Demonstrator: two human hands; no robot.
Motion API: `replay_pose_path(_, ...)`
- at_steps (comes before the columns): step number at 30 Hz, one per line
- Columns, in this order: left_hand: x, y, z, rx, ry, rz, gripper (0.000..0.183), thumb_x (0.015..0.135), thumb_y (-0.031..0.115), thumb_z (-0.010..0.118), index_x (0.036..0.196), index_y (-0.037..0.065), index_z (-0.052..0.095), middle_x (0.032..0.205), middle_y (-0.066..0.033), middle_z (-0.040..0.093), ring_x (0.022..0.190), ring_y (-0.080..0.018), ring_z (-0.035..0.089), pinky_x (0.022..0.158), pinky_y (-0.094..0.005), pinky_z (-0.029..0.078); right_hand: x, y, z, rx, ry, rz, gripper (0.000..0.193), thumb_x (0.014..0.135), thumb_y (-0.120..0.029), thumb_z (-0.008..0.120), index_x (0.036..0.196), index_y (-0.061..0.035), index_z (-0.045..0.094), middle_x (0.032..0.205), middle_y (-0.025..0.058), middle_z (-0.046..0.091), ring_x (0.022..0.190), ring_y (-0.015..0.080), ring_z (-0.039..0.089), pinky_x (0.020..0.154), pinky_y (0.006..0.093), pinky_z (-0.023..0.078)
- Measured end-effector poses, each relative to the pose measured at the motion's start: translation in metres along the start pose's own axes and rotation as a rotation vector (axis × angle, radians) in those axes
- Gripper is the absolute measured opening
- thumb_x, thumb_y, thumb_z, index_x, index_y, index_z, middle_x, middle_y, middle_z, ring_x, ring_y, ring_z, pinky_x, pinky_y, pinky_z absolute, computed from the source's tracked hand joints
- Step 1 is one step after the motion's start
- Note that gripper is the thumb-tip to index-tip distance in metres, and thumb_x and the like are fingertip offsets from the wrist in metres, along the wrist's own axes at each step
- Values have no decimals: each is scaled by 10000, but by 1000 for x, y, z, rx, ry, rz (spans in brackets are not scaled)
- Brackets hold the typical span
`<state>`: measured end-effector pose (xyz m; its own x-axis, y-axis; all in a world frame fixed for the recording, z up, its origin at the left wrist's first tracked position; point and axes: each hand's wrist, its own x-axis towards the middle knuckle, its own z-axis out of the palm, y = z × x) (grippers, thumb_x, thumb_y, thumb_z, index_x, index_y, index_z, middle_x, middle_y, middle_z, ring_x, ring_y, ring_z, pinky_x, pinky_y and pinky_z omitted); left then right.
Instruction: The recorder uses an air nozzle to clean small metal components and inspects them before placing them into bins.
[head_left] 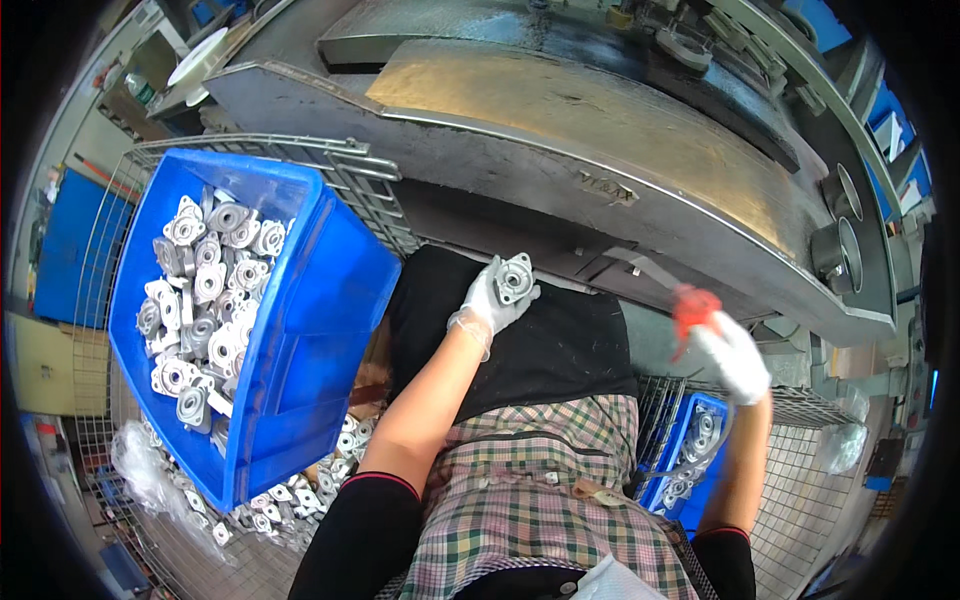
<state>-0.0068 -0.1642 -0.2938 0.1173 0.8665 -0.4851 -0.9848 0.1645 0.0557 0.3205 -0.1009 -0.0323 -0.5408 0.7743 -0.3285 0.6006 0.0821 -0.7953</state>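
In my white-gloved left hand [497, 300] rests a silver cast-metal flange part [514, 279] with a round bore, its ring facing up above my lap. My fingers curl around its underside. Off to the right, my gloved right hand [736, 362] is closed around a red air blow gun [696, 308], smeared by motion. A thin grey hose [712, 452] runs down beside that forearm. On the left, a tilted blue bin [325, 330] holds many similar cast parts [209, 283].
A metal workbench [480, 125] with a raised front edge spans the far side. Wire-mesh cages [800, 480] stand on both sides. More castings [290, 510] lie below the blue bin. A smaller blue bin [668, 495] with parts sits at right. Metal cups [838, 255] hang at the bench's right end.
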Motion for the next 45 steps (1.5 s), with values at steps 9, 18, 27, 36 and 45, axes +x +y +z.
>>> replay_pose_path(9,50,1,-66,253,-129,212,424,1002,420,316,1197,128,555,1142,-56,616,1080,-242,569,986,-445,434,60,-38,105,-722,-220,-61,455,911,-484,472,1200,-139,535,962,206,667,881,409,633,799,467,493)
replay_pose_path(18,7,-6,7,-84,151,83,444,1000,430,307,1228,143,558,1181,-42,611,1095,-232,569,998,-450,418,73,-54,115,-843,-254,-18,389,917,-427,458,1116,-102,533,936,186,668,872,378,643,779,464,495)
replay_pose_path(27,7,-5,5,-76,174,76,443,973,460,393,1199,131,585,1121,-71,638,1018,-261,605,942,-467,461,78,-60,120,-876,-279,-40,385,917,-410,456,1094,-77,536,901,182,669,840,376,645,761,463,497)
replay_pose_path(36,8,-7,5,-107,153,84,433,974,460,386,1175,137,594,1096,-66,642,998,-266,609,936,-477,463,78,-58,123,-861,-261,-51,384,909,-406,467,1083,-73,542,900,178,670,835,371,647,759,462,498)
replay_pose_path(45,10,-6,1,-78,99,98,461,991,457,302,1124,119,587,1014,-87,644,947,-268,608,899,-466,468,69,-51,111,-871,-272,14,381,899,-403,472,1087,-80,549,955,175,671,887,372,644,789,464,499)
